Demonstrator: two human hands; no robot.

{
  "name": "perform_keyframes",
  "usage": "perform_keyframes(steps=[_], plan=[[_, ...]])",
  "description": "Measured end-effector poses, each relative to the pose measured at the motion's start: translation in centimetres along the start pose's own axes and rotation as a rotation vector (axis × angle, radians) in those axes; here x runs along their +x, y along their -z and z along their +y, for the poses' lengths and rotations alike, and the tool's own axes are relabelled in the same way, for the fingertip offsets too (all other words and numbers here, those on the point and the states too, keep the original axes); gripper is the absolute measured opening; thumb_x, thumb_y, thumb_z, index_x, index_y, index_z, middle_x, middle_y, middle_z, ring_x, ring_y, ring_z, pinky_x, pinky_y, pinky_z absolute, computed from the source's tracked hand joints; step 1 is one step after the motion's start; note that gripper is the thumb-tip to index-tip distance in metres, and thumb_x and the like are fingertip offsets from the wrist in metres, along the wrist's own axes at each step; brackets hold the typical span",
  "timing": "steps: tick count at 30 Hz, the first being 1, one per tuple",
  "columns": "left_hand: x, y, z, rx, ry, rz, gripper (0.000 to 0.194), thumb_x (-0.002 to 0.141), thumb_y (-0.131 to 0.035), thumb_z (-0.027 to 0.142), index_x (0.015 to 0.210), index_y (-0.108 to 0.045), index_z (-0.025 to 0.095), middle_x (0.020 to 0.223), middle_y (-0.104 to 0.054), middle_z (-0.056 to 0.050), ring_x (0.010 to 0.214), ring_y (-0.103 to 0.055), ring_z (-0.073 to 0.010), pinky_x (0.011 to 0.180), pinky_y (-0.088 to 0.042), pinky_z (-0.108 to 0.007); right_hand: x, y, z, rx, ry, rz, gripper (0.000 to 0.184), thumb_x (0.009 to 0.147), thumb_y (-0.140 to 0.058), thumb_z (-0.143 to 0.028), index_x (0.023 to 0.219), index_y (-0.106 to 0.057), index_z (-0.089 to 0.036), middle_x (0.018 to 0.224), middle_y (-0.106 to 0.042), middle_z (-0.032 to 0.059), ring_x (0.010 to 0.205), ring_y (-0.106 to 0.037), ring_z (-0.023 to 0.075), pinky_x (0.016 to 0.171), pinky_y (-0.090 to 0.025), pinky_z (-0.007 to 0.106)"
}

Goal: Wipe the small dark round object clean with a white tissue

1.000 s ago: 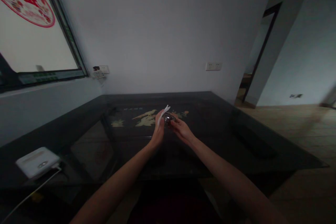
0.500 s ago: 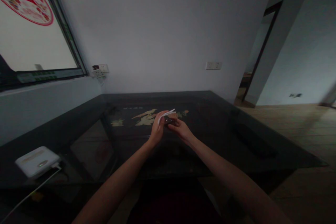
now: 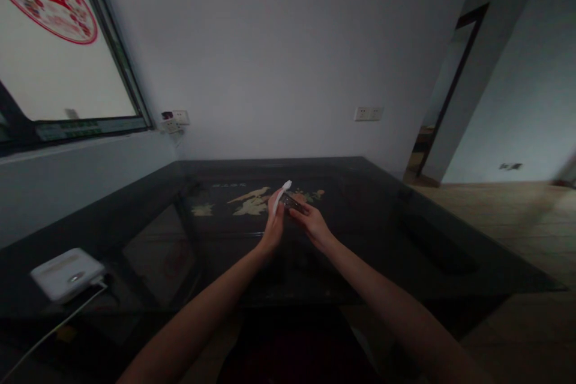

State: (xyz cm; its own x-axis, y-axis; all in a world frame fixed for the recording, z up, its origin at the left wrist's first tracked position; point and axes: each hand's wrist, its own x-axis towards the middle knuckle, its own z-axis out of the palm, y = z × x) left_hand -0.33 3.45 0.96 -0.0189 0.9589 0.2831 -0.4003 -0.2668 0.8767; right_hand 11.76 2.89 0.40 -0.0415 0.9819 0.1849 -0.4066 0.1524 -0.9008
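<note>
My left hand (image 3: 272, 227) is closed around a white tissue (image 3: 283, 190), which sticks up past the fingertips. A small dark, shiny object (image 3: 291, 202) is between my two hands, its kind too dim to make out. My right hand (image 3: 315, 227) grips this object from the right, fingers bent round its edge. The tissue lies against or very close to the object's left side. Both hands are above the dark glossy table (image 3: 333, 276), in front of its bird and flower picture (image 3: 252, 201).
At the left of the table sits a white box-shaped device (image 3: 67, 273) with a white cable (image 3: 58, 327) running off the near edge. A long black object (image 3: 438, 243) lies on the right side. Behind the table is a wall with sockets (image 3: 368, 114); a window (image 3: 54, 78) is at the left.
The dark object has tilted, its right end lower, and more of it shows between my hands. The tissue has swung more upright in my left hand. The view has shifted slightly.
</note>
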Motion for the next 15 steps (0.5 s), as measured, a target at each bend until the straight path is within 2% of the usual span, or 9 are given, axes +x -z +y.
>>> perform_keyframes(steps=[2, 4, 7, 10, 12, 15], plan=[[-0.6, -0.1, -0.1, 0.202, -0.278, -0.089, 0.035, 0.081, -0.065, 0.03, 0.115, -0.062, 0.024, 0.137, -0.048, -0.007, 0.136, -0.034, -0.022, 0.115, -0.021, -0.034, -0.2, -0.1, -0.1, -0.035, 0.031, 0.01, 0.055, 0.053, -0.084, -0.034, 0.103, -0.067, -0.019, 0.101, -0.072, 0.0054, 0.096, -0.066, 0.0233, 0.092, -0.048, 0.038], [-0.9, -0.2, -0.2, 0.364, -0.421, -0.14, 0.04, 0.078, -0.066, 0.028, 0.118, -0.061, 0.025, 0.14, -0.045, -0.008, 0.136, -0.031, -0.0242, 0.116, -0.015, -0.038, -0.4, -0.2, -0.1, -0.091, 0.068, 0.033, 0.053, 0.054, -0.083, -0.032, 0.103, -0.066, -0.019, 0.103, -0.072, 0.0063, 0.1, -0.065, 0.025, 0.095, -0.047, 0.04], [-0.9, -0.5, -0.1, 0.492, -0.456, -0.146, 0.038, 0.078, -0.064, 0.024, 0.116, -0.063, 0.027, 0.137, -0.048, -0.008, 0.136, -0.03, -0.0257, 0.117, -0.01, -0.042, -0.5, -0.3, -0.3, -0.164, 0.112, 0.053, 0.047, 0.056, -0.081, -0.029, 0.099, -0.065, -0.02, 0.102, -0.072, 0.0063, 0.101, -0.065, 0.026, 0.097, -0.045, 0.042], [-0.8, -0.7, 0.3, 0.507, -0.479, -0.169, 0.034, 0.081, -0.061, 0.022, 0.114, -0.066, 0.027, 0.133, -0.052, -0.008, 0.132, -0.035, -0.0249, 0.116, -0.012, -0.04, -0.3, -0.2, -0.2, -0.182, 0.107, 0.072, 0.045, 0.053, -0.082, -0.028, 0.093, -0.065, -0.02, 0.098, -0.073, 0.0058, 0.099, -0.065, 0.0262, 0.096, -0.046, 0.042], [-0.8, -0.7, 0.8, 0.435, -0.441, -0.162, 0.027, 0.082, -0.06, 0.022, 0.107, -0.069, 0.026, 0.127, -0.057, -0.008, 0.128, -0.04, -0.0245, 0.115, -0.016, -0.037, -0.1, -0.1, 0.0, -0.177, 0.087, 0.079, 0.046, 0.05, -0.084, -0.029, 0.091, -0.065, -0.02, 0.095, -0.073, 0.0054, 0.099, -0.066, 0.0262, 0.095, -0.047, 0.042], [-0.5, -0.4, 1.4, 0.287, -0.303, -0.109, 0.016, 0.084, -0.06, 0.024, 0.094, -0.072, 0.023, 0.114, -0.063, -0.007, 0.121, -0.047, -0.0236, 0.113, -0.022, -0.032, 0.1, -0.1, 0.5, -0.157, 0.058, 0.059, 0.053, 0.046, -0.086, -0.029, 0.094, -0.065, -0.019, 0.095, -0.073, 0.0057, 0.098, -0.066, 0.0261, 0.095, -0.047, 0.042]])
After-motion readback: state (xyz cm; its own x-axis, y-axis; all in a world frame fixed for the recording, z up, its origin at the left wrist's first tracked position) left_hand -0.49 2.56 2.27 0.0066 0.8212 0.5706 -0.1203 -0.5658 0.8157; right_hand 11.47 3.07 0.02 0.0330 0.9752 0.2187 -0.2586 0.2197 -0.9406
